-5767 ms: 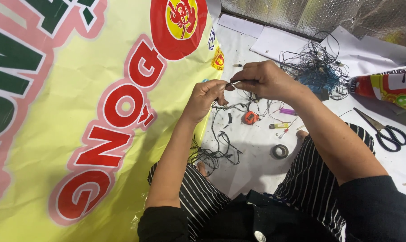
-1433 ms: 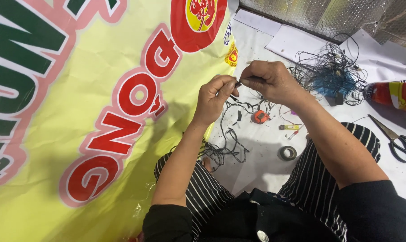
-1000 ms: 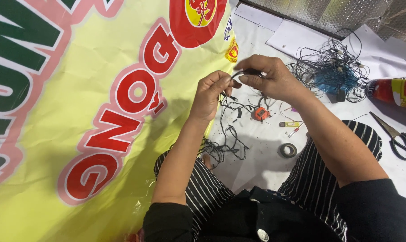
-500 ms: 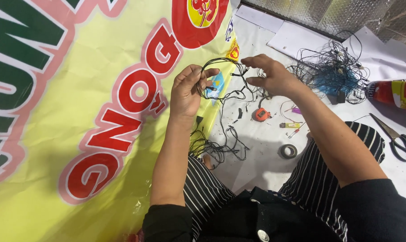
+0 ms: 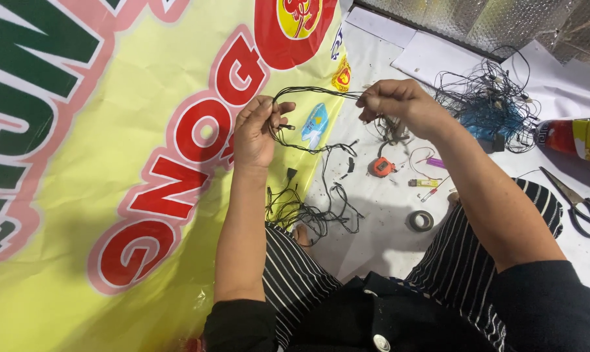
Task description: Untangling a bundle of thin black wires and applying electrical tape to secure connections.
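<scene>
I hold a thin black wire string stretched between both hands above the floor. My left hand grips one end with loops hanging from the fingers. My right hand pinches the other end, about a hand's width to the right. More of the black wire trails down into a loose tangle beside my striped trouser knee. A large yellow banner with red and green letters lies under and left of my left hand.
On the white floor lie a small orange tape measure, a yellow lighter, a roll of tape and black scissors. A heap of black and blue wires sits at the back right, with white sheets behind it.
My hands were close together, working on the wire. They have moved apart, the left going left over the banner, and the wire now stretches between them.
</scene>
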